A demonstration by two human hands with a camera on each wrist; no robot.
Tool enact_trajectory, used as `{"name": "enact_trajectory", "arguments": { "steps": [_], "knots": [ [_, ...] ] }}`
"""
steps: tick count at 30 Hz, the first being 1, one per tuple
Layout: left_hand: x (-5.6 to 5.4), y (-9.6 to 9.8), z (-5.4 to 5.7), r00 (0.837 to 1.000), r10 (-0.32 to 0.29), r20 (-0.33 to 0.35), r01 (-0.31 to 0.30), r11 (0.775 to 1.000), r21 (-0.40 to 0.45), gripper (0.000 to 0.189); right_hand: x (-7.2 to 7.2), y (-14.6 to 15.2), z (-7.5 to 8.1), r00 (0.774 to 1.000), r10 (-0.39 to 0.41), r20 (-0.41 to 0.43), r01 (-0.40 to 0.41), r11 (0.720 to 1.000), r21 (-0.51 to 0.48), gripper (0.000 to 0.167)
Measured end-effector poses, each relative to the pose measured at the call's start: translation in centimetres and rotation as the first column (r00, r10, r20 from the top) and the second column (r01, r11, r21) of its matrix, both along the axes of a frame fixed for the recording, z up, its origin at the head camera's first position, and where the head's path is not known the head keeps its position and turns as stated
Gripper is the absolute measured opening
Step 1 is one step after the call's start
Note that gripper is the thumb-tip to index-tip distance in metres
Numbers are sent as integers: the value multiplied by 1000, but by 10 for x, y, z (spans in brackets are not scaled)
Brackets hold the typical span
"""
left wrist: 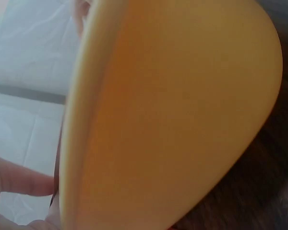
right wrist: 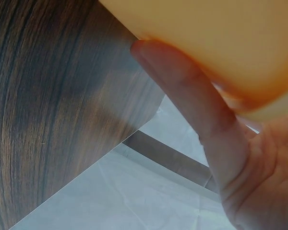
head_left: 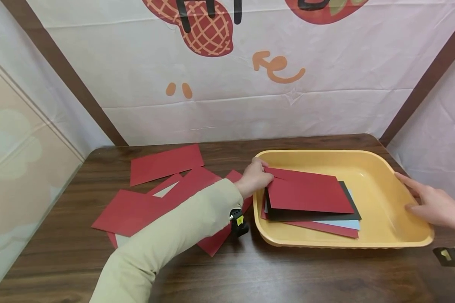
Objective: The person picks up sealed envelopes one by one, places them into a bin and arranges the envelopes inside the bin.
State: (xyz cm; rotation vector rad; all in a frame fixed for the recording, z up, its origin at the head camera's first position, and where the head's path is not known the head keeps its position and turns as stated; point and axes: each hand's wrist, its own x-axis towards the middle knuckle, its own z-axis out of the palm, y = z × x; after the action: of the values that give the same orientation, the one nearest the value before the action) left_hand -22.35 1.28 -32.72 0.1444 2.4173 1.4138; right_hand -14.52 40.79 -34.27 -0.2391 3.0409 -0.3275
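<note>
Here, dark wooden table (head_left: 273, 273), yellow tray (head_left: 383, 214) gripped at three o'clock by the right hand (head_left: 434, 204), red card (head_left: 309, 195) inside pinched at nine o'clock by the left hand (head_left: 255, 179), black sheet (head_left: 299, 216) layered beneath, loose red cards (head_left: 167, 163) strewn outside towards nine, printed cloth (head_left: 250, 115) hung at twelve.

A plain red card (head_left: 309, 192), rectangular, extends to the right from the left hand (head_left: 255, 179), which pinches its left end; most of it is within the yellow basin (head_left: 381, 210). This basin, shallow, with rounded corners, stands upright, its right rim held by the right hand (head_left: 436, 206).
</note>
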Motion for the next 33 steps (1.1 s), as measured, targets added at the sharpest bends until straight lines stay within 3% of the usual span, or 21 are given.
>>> {"name": "enact_trajectory", "arguments": {
  "steps": [5, 11, 19, 24, 33],
  "knots": [
    [0, 0, 2, 999, -42, -15, 40, 996, -78, 50, -1, -1, 2, 1000, 4, -9, -4, 1000, 1, 85],
    [2, 2, 2, 990, -134, -50, 124, 978, -166, 58, -2, -1, 3, 1000, 5, 0, -5, 1000, 5, 84],
    [3, 3, 3, 968, -241, -63, 215, 937, -276, 51, -3, 0, 1, 1000, 3, 5, -3, 1000, 5, 85],
    [4, 7, 2, 950, -309, -48, 273, 895, -353, 52, -2, 0, 0, 1000, 3, 7, -3, 1000, 8, 84],
    [3, 17, -1, 941, -337, 8, 304, 838, -453, 51, 0, 0, 0, 1000, -8, 10, 8, 1000, 16, 84]
  ]
}}
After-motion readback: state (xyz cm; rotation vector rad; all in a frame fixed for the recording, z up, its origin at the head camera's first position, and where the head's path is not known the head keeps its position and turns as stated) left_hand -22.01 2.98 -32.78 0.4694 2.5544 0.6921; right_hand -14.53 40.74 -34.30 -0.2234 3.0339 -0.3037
